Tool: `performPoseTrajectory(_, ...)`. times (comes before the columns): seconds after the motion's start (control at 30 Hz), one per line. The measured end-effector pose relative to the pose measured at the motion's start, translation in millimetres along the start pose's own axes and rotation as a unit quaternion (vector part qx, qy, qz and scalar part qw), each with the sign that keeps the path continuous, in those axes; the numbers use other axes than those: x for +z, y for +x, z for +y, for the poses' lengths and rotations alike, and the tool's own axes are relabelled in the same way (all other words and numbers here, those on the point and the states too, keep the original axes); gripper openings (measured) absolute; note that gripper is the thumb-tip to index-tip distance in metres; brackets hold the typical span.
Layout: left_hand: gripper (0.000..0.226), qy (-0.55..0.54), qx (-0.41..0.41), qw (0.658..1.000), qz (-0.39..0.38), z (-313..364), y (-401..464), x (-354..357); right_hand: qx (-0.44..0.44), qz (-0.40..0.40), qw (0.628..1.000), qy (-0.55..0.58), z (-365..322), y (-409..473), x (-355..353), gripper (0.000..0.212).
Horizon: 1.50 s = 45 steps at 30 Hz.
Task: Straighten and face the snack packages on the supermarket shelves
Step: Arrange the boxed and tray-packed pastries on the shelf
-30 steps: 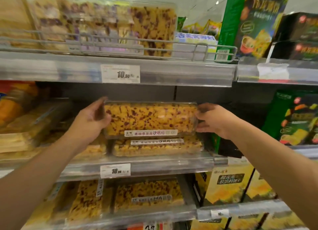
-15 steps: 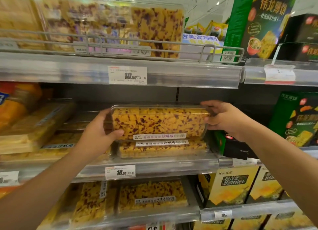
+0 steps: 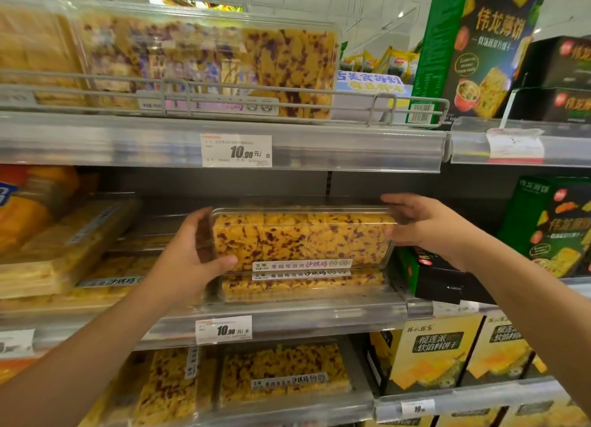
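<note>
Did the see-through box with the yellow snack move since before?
Cannot tell. The clear box sits a little nearer the price tag below, but the camera shifted too. Both hands, left hand and right hand, grip it.

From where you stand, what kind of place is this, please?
Very likely a supermarket aisle: stacked shelves, price tags on the shelf rail, and rows of the same snack boxes, one held by both hands.

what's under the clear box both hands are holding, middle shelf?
Under the held clear box lies a second clear box of the same yellow, red-flecked snack, label facing out, on the middle shelf. Its back half and anything behind it are covered.
</note>
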<state>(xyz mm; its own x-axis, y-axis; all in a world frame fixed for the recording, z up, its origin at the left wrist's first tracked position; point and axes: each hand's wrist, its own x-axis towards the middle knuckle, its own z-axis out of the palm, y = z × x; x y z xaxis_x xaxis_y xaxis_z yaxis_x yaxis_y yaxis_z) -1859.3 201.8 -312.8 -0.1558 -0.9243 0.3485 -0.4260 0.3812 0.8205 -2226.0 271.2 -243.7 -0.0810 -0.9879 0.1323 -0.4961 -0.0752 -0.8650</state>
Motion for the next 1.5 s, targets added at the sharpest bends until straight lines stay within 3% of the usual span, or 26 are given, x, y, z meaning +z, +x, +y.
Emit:
performPoseTrajectory(0.17, 0.1, 0.0, -0.006, 1.0, -0.011, 0, 1, -3, -0.038, -0.021, 0.998, -0.049, 0, 6, 0, 0.085)
performPoseTrajectory(0.37, 0.104, 0.003, 0.002, 1.0, -0.002, 0, -1, -3, -0.072, -0.027, 0.992, -0.1, -5, 8, 6, 0.081)
performPoseTrajectory(0.5, 0.103, -0.013, 0.005, 1.0, 0.005, 1, -8, -10, -0.107, -0.001, 0.962, -0.251, -22, 1, 18, 0.086)
performPoseTrajectory(0.63, 0.067, -0.074, 0.021, 0.995, 0.065, -5, -26, -27, -0.221, -0.007, 0.902, -0.371, -48, 3, 55, 0.079)
performPoseTrajectory(0.97, 0.005, -0.111, -0.026, 0.982, 0.153, -21, -89, -114, -0.451, -0.08, 0.829, -0.322, -128, 24, 211, 0.051)
performPoseTrajectory(1.1, 0.014, -0.117, -0.132, 0.974, 0.145, -38, -100, -155, -0.464, -0.133, 0.825, -0.295, -156, 29, 289, 0.053)
performPoseTrajectory(1.23, 0.048, -0.175, -0.293, 0.94, 0.002, -59, -96, -194, -0.401, -0.167, 0.843, -0.318, -165, 37, 351, 0.061)
performPoseTrajectory(1.33, 0.056, -0.255, -0.327, 0.906, -0.09, -72, -88, -209, -0.367, -0.159, 0.851, -0.341, -165, 35, 376, 0.062)
performPoseTrajectory(1.5, 0.067, -0.357, -0.358, 0.858, -0.093, -83, -74, -207, -0.342, -0.11, 0.861, -0.36, -172, 27, 390, 0.052)
